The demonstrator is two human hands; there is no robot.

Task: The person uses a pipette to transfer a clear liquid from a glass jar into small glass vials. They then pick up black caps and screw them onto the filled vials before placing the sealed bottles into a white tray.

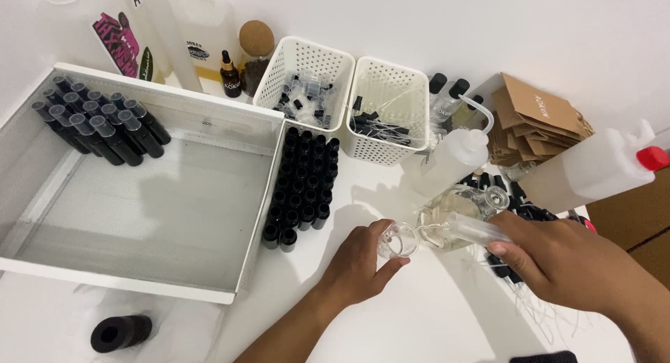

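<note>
Both hands are busy: my left hand steadies a small cup on the table while my right hand tilts a glass tube so its mouth meets the rim.

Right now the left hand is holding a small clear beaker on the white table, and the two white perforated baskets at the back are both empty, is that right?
Not quite. The head view shows the left hand holding the small clear beaker on the white table, but the two white perforated baskets are not empty: both hold small black and clear parts.
</note>
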